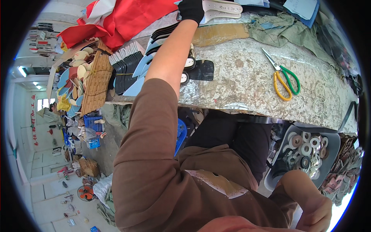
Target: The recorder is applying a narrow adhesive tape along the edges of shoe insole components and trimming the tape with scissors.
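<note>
My left hand (191,11), in a black glove, reaches to the far edge of the table beside pale sole-shaped pieces (222,8). Its fingers are cut off by the top of the picture, so their grip is hidden. Under and left of that forearm lie overlapping black and light blue flat pieces (143,63) and a row of black pieces with white ends (126,54). My bare right hand (317,214) is bent back toward me at the lower right, fingers curled; whatever it holds, if anything, is hidden.
Scissors (284,77) with one yellow and one green handle lie partly spread on the worn table (239,85). A grey bin (328,149) of tape rolls stands by my right leg. Red cloth (131,19) and a wicker basket (96,81) of cut pieces are at left.
</note>
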